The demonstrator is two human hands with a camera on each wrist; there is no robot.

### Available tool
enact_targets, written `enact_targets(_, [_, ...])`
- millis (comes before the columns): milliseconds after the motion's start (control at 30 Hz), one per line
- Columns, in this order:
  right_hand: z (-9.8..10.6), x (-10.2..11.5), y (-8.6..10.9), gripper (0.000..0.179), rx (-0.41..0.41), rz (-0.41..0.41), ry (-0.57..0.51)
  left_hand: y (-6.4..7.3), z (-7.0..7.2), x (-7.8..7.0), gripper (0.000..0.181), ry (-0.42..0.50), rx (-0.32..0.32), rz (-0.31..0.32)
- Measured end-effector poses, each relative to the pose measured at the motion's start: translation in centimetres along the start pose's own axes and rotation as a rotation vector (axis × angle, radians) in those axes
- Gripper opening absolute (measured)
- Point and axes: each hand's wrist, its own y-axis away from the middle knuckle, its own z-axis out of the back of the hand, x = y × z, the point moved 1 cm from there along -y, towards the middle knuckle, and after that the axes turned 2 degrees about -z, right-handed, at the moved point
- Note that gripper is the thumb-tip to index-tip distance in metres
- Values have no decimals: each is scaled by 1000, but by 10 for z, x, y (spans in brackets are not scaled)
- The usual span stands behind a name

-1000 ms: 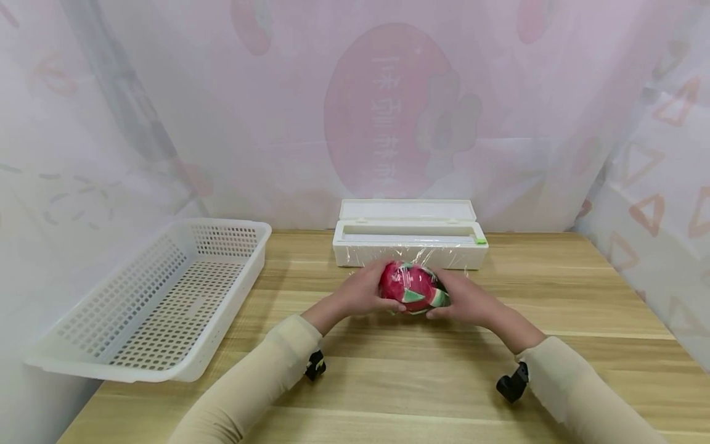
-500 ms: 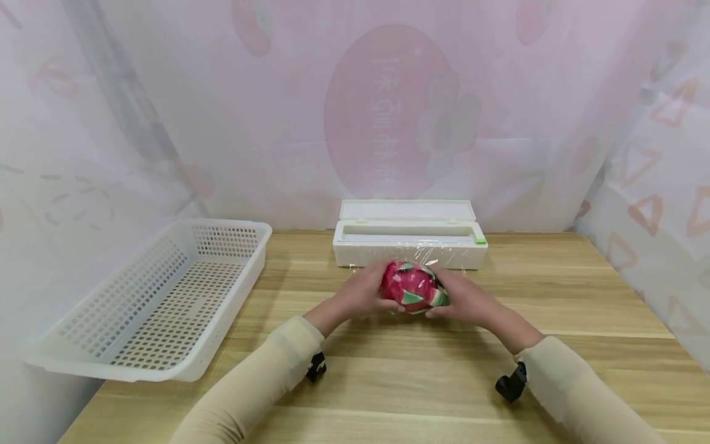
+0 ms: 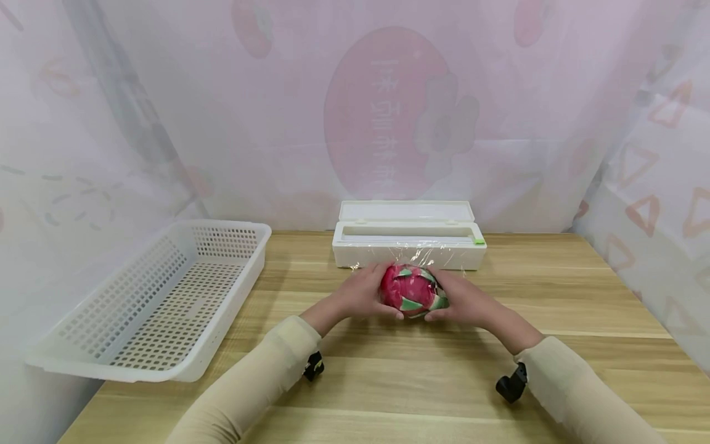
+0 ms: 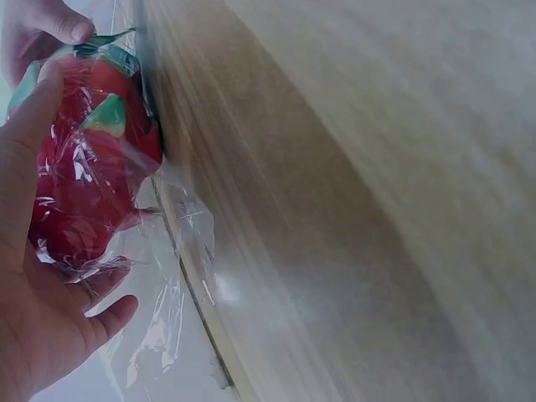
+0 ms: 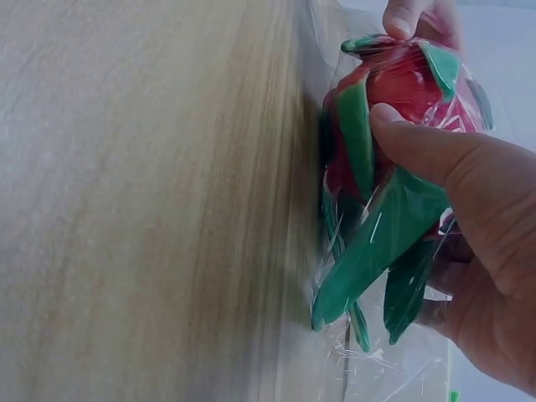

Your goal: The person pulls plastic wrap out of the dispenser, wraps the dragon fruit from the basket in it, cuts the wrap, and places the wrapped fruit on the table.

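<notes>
wooden tabletop, film-wrapped dragon fruit between facing fingers

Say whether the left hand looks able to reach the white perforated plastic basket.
Probably yes: nothing visible stands between left hand and basket, though the hand holds a film-wrapped red dragon fruit.
</notes>
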Motion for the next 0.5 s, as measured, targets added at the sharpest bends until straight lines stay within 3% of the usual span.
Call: enact_targets(500, [2,3,1,97,36,-16,-28,2,4,0,112,5,8,-4])
